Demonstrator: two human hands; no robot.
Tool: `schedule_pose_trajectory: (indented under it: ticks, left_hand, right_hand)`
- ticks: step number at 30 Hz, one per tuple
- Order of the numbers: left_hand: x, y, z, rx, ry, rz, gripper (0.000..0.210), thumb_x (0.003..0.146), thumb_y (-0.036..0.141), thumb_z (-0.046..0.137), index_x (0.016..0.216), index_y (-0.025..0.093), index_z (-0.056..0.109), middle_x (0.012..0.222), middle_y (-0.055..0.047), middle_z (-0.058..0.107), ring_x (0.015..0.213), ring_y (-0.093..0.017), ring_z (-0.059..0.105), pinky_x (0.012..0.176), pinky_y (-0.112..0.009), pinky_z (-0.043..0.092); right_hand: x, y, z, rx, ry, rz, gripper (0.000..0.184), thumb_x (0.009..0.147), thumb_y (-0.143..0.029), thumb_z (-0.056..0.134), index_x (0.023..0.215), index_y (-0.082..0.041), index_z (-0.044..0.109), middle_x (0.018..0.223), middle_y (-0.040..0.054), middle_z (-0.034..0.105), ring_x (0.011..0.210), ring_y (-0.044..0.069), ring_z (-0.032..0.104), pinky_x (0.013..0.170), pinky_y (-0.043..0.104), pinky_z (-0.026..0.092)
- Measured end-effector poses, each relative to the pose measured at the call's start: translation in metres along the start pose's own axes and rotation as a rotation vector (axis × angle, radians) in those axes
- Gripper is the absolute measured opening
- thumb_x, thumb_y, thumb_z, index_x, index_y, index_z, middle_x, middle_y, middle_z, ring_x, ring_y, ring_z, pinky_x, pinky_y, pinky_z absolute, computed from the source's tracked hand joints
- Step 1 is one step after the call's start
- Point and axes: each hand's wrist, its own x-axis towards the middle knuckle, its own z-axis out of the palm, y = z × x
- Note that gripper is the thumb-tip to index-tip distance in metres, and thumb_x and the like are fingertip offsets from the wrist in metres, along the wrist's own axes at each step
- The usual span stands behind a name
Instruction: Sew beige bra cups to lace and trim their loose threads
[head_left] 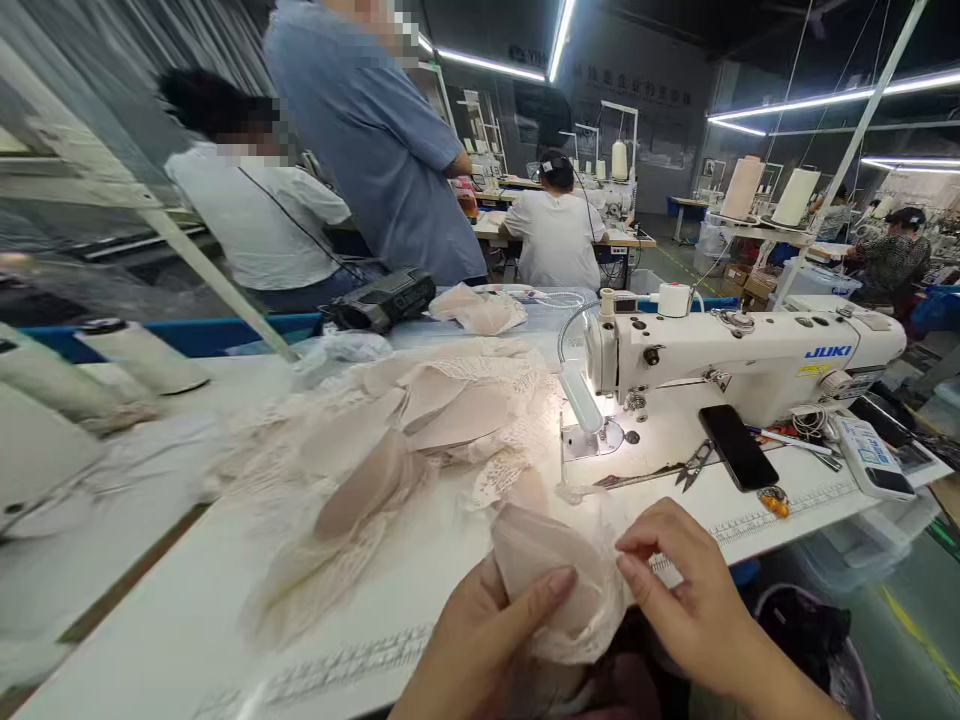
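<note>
Left hand (491, 625) grips the beige cup piece (544, 545), thumb pressed on top; right hand (679, 590) looks to be pinching its lacy edge, thumb to forefinger! The piece lies right between them, both touching, long axis slanting from far left to near right, lower end apparently past the white tabletop (187, 625). Leftward, that surface stretches away; ahead, heaped similar pieces (442, 400); beyond the right hand, snips (696, 463), phone (739, 447), sewing machine (697, 350).

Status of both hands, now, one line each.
Left hand: closed, holding a pale beige, cup-shaped, lace-edged fabric piece.
Right hand: closed, thumb and forefinger pinching that same piece at its edge.
</note>
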Motion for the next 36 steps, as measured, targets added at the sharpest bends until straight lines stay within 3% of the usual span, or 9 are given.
schedule_pose_trajectory:
  ticks: [9, 14, 16, 19, 24, 29, 32, 34, 36]
  left_hand:
    - [0.002, -0.009, -0.008, 0.166, 0.054, 0.089, 0.052, 0.057, 0.047, 0.105, 0.095, 0.017, 0.086, 0.084, -0.007, 0.086, 0.088, -0.033, 0.079, 0.076, -0.035, 0.062]
    - [0.003, -0.009, -0.011, 0.182, 0.035, 0.079, 0.054, 0.057, 0.047, 0.104, 0.098, 0.017, 0.085, 0.086, -0.008, 0.087, 0.084, -0.032, 0.078, 0.073, -0.034, 0.061]
    - [0.004, -0.009, -0.012, 0.181, 0.021, 0.073, 0.053, 0.058, 0.048, 0.103, 0.098, 0.018, 0.084, 0.086, -0.007, 0.086, 0.079, -0.029, 0.076, 0.071, -0.032, 0.06]
    - [0.004, -0.008, -0.012, 0.186, -0.003, 0.082, 0.05, 0.061, 0.048, 0.102, 0.096, 0.018, 0.084, 0.086, -0.007, 0.085, 0.078, -0.027, 0.074, 0.071, -0.031, 0.059]
    - [0.005, -0.008, -0.009, 0.197, -0.009, 0.11, 0.041, 0.063, 0.042, 0.1, 0.094, 0.019, 0.085, 0.085, -0.006, 0.085, 0.082, -0.03, 0.075, 0.076, -0.034, 0.06]
    - [0.005, -0.009, -0.01, 0.196, -0.047, 0.113, 0.043, 0.065, 0.04, 0.098, 0.1, 0.018, 0.086, 0.093, -0.008, 0.085, 0.088, -0.033, 0.075, 0.08, -0.036, 0.061]
    - [0.005, -0.007, -0.008, 0.148, -0.046, 0.1, 0.051, 0.061, 0.039, 0.1, 0.106, 0.019, 0.086, 0.095, -0.008, 0.086, 0.089, -0.033, 0.076, 0.08, -0.037, 0.061]
    - [0.003, -0.005, -0.005, 0.097, -0.078, 0.084, 0.057, 0.058, 0.038, 0.101, 0.11, 0.02, 0.085, 0.096, -0.008, 0.086, 0.092, -0.036, 0.077, 0.081, -0.039, 0.061]
    - [0.002, -0.004, 0.0, 0.069, -0.117, 0.056, 0.055, 0.059, 0.039, 0.101, 0.109, 0.02, 0.085, 0.098, -0.009, 0.086, 0.094, -0.036, 0.078, 0.08, -0.038, 0.061]
  right_hand:
    - [0.003, -0.012, 0.01, -0.05, -0.045, -0.014, 0.011, 0.1, -0.013, 0.057, 0.095, -0.021, 0.061, 0.091, 0.0016, 0.06, 0.085, 0.018, 0.057, 0.075, 0.03, 0.043]
    - [0.005, -0.005, 0.011, 0.239, -0.092, 0.346, 0.013, 0.1, -0.024, 0.056, 0.087, -0.022, 0.055, 0.081, -0.0018, 0.053, 0.075, 0.017, 0.05, 0.066, 0.028, 0.04]
    - [0.004, -0.002, 0.009, 0.307, -0.065, 0.41, 0.015, 0.101, -0.028, 0.055, 0.088, -0.022, 0.055, 0.08, -0.0022, 0.052, 0.074, 0.017, 0.049, 0.067, 0.028, 0.04]
    - [0.001, -0.003, 0.005, 0.227, -0.03, 0.34, 0.016, 0.103, -0.028, 0.057, 0.088, -0.022, 0.056, 0.083, -0.0015, 0.053, 0.077, 0.017, 0.05, 0.07, 0.029, 0.041]
    - [-0.004, -0.009, 0.009, -0.04, -0.038, 0.045, 0.005, 0.099, -0.018, 0.061, 0.097, -0.022, 0.06, 0.092, 0.0007, 0.059, 0.085, 0.018, 0.056, 0.076, 0.03, 0.043]
    - [-0.002, -0.003, 0.009, 0.058, 0.016, 0.23, 0.016, 0.101, -0.018, 0.055, 0.086, -0.024, 0.052, 0.082, -0.0019, 0.054, 0.075, 0.017, 0.053, 0.066, 0.028, 0.042]
    - [0.0, -0.001, 0.001, 0.076, -0.004, 0.26, 0.005, 0.104, -0.028, 0.059, 0.105, -0.025, 0.063, 0.102, 0.0028, 0.062, 0.092, 0.02, 0.058, 0.08, 0.032, 0.048]
    - [0.001, -0.001, -0.003, 0.106, -0.081, 0.293, 0.035, 0.101, -0.035, 0.067, 0.135, -0.03, 0.06, 0.13, 0.0071, 0.061, 0.115, 0.025, 0.057, 0.096, 0.038, 0.047]
    - [0.002, 0.0, -0.002, 0.213, -0.178, 0.383, 0.058, 0.096, -0.04, 0.076, 0.148, -0.033, 0.053, 0.133, 0.0068, 0.06, 0.12, 0.027, 0.056, 0.1, 0.04, 0.046]
